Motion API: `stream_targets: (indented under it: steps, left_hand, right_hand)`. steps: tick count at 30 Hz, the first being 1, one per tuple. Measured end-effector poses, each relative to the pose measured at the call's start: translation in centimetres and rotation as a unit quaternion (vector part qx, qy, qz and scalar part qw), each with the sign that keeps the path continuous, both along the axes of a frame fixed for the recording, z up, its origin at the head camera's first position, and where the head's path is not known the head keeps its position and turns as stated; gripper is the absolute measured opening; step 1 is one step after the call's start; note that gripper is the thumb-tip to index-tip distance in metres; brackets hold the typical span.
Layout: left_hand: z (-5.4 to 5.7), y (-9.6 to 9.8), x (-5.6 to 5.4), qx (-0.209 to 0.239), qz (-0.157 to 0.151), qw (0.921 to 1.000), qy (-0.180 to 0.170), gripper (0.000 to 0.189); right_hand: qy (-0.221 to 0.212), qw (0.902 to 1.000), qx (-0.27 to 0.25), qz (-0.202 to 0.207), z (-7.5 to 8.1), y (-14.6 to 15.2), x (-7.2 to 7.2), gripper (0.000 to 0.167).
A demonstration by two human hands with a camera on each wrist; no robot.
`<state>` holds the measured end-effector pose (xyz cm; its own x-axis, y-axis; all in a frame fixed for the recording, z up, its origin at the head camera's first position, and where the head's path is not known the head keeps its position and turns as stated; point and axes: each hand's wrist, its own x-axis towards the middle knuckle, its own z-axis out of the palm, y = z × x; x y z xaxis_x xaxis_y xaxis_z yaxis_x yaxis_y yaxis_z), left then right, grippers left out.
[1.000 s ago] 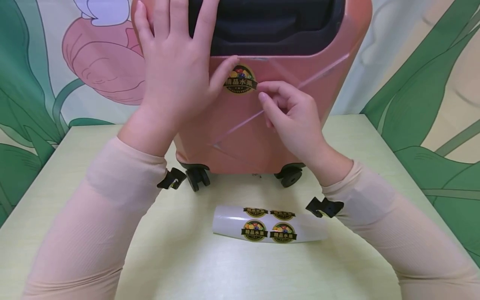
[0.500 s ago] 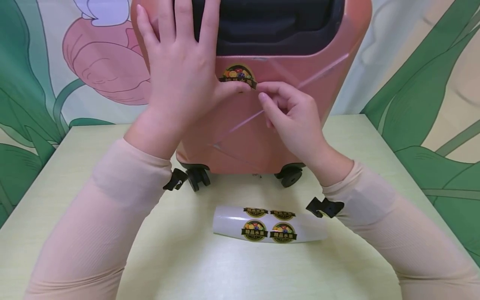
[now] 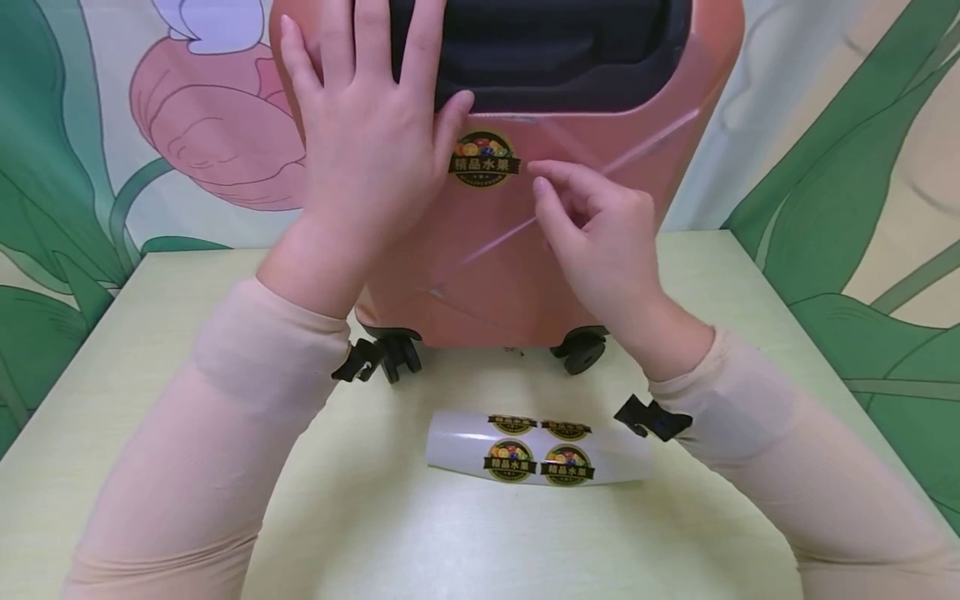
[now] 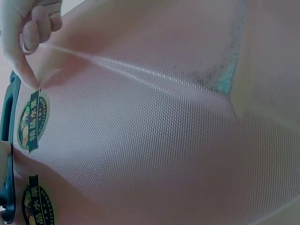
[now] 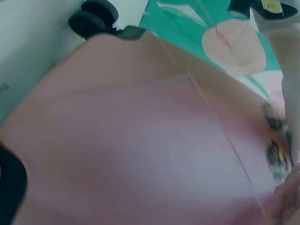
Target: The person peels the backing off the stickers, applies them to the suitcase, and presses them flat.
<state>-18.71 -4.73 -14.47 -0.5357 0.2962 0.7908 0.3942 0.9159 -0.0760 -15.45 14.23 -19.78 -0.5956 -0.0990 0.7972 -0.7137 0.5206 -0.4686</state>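
Note:
A round black-and-gold fruit sticker lies flat on the front of a pink suitcase, just below its black recess. My left hand rests on the suitcase, fingers spread upward, its thumb raised beside the sticker's upper left edge. Just right of the sticker is my right hand; its index finger and thumb are bent with a gap between them, and they hold nothing. In the left wrist view, a second fruit sticker sits on the suitcase, hidden behind my left hand in the head view.
A curled white sticker sheet with several fruit stickers lies on the pale table in front of the suitcase. Black wheels stand under the suitcase. A curtain with printed leaves hangs behind.
My left thumb slid down over the sticker, then lifted up and left off it. My right fingertips have left the sticker's right edge and moved slightly right.

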Motion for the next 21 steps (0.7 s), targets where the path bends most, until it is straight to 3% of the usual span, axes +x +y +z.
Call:
stream_targets:
  steps: [2,4,6,8,10,12,14,17,21]
  left_hand:
    - [-0.1,0.1,-0.1,0.005,-0.006,1.0000,0.002,0.062]
    - [0.0,0.0,-0.2,0.007,-0.013,0.9999,0.004,0.062]
    - [0.0,-0.2,-0.2,0.003,-0.015,0.9999,0.004,0.064]
    - [-0.2,-0.4,-0.3,-0.002,-0.023,0.9997,0.007,0.065]
    - [-0.8,-0.7,-0.4,-0.019,-0.037,0.9989,0.022,0.065]
    - [-2.0,-0.9,-0.4,-0.045,-0.062,0.9958,0.049,0.062]
    - [-3.5,-1.0,-0.4,-0.076,-0.078,0.9914,0.073,0.061]
    - [-5.4,-0.9,-0.4,-0.112,-0.077,0.9865,0.091,0.061]
    - [-6.5,-0.2,-0.5,-0.125,-0.053,0.9862,0.095,0.060]
  right_hand:
    - [0.053,0.9984,0.001,-0.017,0.5,0.4,0.0,0.021]
    - [0.130,0.9909,0.015,-0.031,1.1,0.7,-0.3,0.021]
    - [0.209,0.9742,0.064,-0.054,2.0,0.8,-0.9,0.024]
    - [0.243,0.9563,0.134,-0.093,2.8,1.0,-1.4,0.030]
    - [0.241,0.9409,0.203,-0.124,3.2,1.0,-1.7,0.034]
    - [0.217,0.9323,0.250,-0.146,3.3,0.9,-1.8,0.036]
    - [0.205,0.9308,0.261,-0.153,3.2,0.6,-1.8,0.035]
    - [0.218,0.9312,0.248,-0.154,3.1,0.2,-1.9,0.033]
    - [0.229,0.9329,0.233,-0.152,3.1,0.0,-2.1,0.032]
